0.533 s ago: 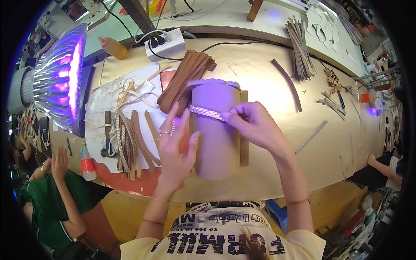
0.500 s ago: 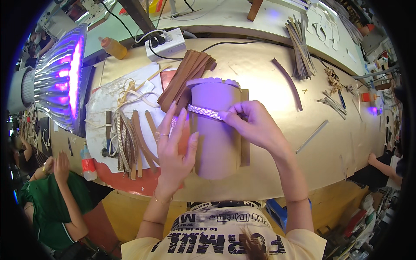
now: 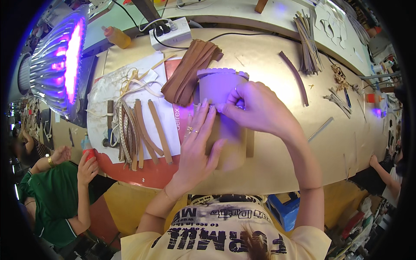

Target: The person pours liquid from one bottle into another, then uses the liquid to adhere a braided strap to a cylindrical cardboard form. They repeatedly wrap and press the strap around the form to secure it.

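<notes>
Both of our hands work on one piece at the near edge of the workbench [image 3: 277,173]. Our left hand [image 3: 197,145] lies flat and open, fingers spread, pressing on the side of a tan cylindrical form [image 3: 227,130] that lies on the bench directly in front of us. Our right hand [image 3: 255,108] is curled, its fingertips [image 3: 223,107] pinched on a narrow braided strip [image 3: 203,105] that runs across the form; the strip is mostly hidden by the hands. We see the far end of the form trimmed with a scalloped edge [image 3: 223,71] and lit violet.

Just left of the form, a white sheet [image 3: 108,95] carries a row of brown leather strips [image 3: 143,130], with pale loose cords [image 3: 134,82] beyond them. A stack of darker brown strips [image 3: 190,71] lies against the far left side of the form. To the right, well apart, a single curved dark strip [image 3: 294,76] rests on the bench.

Farther back stand a white power strip [image 3: 169,32] and an amber bottle [image 3: 116,37]. A lamp [image 3: 60,65] glowing violet hangs at the far left, and a bundle of thin sticks [image 3: 307,43] lies at the far right.

At the lower left, another person in a green top [image 3: 52,203] holds a small red object [image 3: 89,154].
</notes>
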`<act>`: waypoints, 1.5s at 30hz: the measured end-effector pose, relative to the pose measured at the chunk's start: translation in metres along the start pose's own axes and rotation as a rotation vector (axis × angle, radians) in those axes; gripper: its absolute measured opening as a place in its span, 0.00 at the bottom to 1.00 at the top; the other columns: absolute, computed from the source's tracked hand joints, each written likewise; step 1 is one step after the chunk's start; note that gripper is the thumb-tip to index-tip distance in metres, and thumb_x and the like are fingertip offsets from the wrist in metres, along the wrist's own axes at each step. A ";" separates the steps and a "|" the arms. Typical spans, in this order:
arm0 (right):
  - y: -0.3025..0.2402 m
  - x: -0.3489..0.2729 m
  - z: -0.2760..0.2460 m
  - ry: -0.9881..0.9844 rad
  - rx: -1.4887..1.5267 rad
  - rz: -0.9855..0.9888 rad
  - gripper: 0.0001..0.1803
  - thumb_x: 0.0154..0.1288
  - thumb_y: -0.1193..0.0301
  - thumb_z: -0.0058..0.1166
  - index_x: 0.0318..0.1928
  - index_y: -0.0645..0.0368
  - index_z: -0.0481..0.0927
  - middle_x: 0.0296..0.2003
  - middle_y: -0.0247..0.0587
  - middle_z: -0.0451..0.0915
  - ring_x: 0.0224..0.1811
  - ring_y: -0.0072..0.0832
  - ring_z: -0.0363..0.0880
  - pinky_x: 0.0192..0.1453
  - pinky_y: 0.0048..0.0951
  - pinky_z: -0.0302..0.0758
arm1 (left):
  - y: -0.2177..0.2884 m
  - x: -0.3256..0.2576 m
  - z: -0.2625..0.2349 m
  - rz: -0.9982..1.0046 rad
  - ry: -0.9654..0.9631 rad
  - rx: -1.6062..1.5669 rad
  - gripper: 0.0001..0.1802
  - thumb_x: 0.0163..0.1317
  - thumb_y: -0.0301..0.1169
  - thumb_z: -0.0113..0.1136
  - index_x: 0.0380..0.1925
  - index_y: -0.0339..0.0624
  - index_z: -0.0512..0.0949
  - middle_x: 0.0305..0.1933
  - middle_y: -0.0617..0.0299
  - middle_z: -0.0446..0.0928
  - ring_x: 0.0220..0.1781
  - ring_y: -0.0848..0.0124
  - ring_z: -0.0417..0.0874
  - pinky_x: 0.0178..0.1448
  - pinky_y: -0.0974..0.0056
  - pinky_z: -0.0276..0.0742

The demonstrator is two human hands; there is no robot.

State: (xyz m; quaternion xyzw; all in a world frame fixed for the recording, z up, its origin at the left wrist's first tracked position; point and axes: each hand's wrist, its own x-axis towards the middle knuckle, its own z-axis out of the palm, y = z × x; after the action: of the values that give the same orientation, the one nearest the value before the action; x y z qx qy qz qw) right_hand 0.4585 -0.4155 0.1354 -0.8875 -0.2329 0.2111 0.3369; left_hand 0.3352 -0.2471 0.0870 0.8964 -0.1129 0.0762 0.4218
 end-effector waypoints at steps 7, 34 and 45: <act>0.024 -0.001 -0.038 -0.177 -0.046 -0.014 0.20 0.63 0.56 0.66 0.30 0.63 0.85 0.19 0.41 0.78 0.21 0.28 0.73 0.29 0.31 0.70 | -0.002 0.000 0.008 -0.033 -0.015 -0.013 0.36 0.68 0.33 0.58 0.72 0.32 0.59 0.77 0.38 0.55 0.77 0.42 0.58 0.77 0.49 0.58; 0.064 -0.016 0.009 -0.084 0.510 0.290 0.22 0.61 0.54 0.69 0.24 0.61 0.84 0.17 0.26 0.74 0.22 0.14 0.65 0.28 0.22 0.62 | 0.002 0.003 0.002 -0.070 -0.074 0.030 0.38 0.67 0.35 0.60 0.72 0.32 0.58 0.77 0.37 0.54 0.78 0.43 0.58 0.77 0.50 0.57; 0.023 -0.006 0.010 -0.016 0.234 0.125 0.25 0.59 0.52 0.66 0.22 0.63 0.82 0.15 0.39 0.76 0.18 0.27 0.71 0.27 0.32 0.69 | 0.012 -0.003 -0.009 -0.065 -0.042 0.244 0.40 0.67 0.39 0.60 0.74 0.34 0.56 0.79 0.38 0.49 0.81 0.44 0.47 0.80 0.43 0.42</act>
State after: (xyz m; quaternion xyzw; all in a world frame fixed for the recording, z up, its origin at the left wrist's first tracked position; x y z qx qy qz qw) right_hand 0.4546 -0.4292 0.1142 -0.8533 -0.1534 0.2645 0.4224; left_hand 0.3283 -0.2470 0.1005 0.9456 -0.0825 0.0566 0.3094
